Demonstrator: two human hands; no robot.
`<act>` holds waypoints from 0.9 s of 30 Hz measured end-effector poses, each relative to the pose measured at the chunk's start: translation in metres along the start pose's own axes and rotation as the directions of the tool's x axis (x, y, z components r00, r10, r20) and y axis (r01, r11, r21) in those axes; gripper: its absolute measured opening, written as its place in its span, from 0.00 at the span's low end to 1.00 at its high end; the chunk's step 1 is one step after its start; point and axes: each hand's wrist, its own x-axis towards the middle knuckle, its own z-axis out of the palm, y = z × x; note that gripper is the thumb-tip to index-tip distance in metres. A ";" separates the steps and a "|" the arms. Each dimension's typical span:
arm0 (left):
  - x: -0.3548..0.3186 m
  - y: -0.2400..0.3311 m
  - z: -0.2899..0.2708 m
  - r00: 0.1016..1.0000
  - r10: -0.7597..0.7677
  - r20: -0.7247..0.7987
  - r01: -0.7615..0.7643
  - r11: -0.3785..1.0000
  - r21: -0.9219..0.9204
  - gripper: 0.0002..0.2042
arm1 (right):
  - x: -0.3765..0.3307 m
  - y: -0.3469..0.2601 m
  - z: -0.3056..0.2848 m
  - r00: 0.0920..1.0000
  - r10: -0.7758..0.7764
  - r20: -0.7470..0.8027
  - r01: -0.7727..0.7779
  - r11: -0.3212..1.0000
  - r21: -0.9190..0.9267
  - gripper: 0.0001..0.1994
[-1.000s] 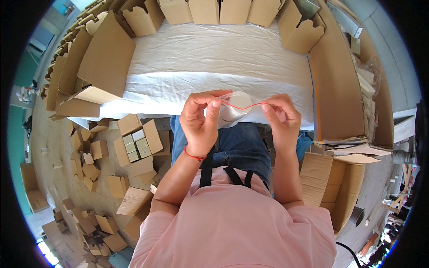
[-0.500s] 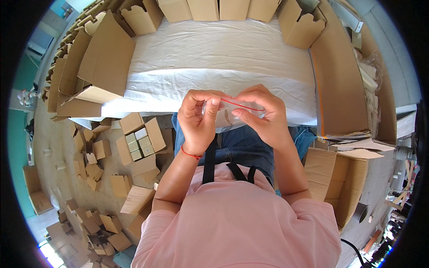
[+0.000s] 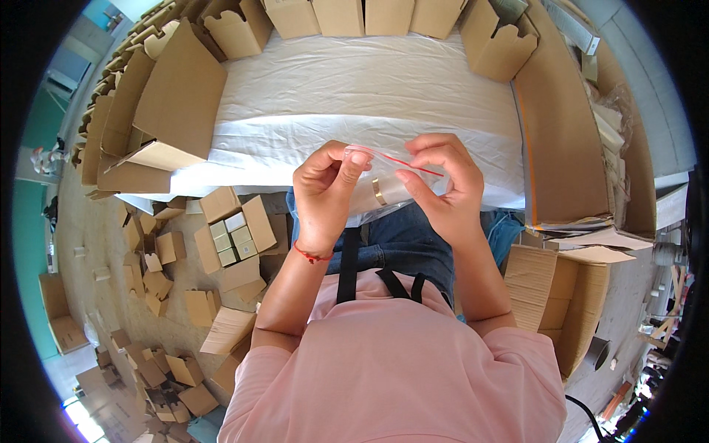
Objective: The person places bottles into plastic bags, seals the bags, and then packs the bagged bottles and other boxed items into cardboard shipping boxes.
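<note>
A clear zip bag (image 3: 395,177) with a red seal strip hangs over my lap, at the near edge of the white-covered table. Inside or behind its film shows a pale object with a gold band (image 3: 379,191); its kind I cannot make out. My left hand (image 3: 325,184) pinches the bag's upper left corner between thumb and forefinger. At the other end of the strip is my right hand (image 3: 450,181), thumb and forefinger apart, with the red strip running through the gap between them.
Cardboard boxes (image 3: 340,16) line the table's far side. A large open carton (image 3: 181,96) stands at left, another (image 3: 561,133) at right holds plastic wrapping. On the floor at left, an open box (image 3: 235,238) contains several small boxes, with loose cartons (image 3: 177,369) scattered around.
My right hand has moved slightly right and its fingers have spread from their pinch on the strip. The bag has tilted, and the gold band shows more clearly.
</note>
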 end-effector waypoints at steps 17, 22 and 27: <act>-0.003 0.002 0.002 0.994 0.106 0.011 -0.107 0.991 0.084 0.03 | 0.015 -0.006 0.010 0.984 0.122 0.131 -0.152 0.956 0.250 0.05; -0.004 0.007 0.003 0.998 0.063 -0.025 -0.059 0.989 0.136 0.05 | 0.012 -0.007 0.012 0.968 0.226 0.106 -0.249 0.909 0.335 0.02; -0.003 0.003 0.005 0.993 0.109 -0.054 -0.099 0.983 0.157 0.07 | 0.012 -0.009 0.011 0.964 0.241 0.115 -0.266 0.899 0.348 0.02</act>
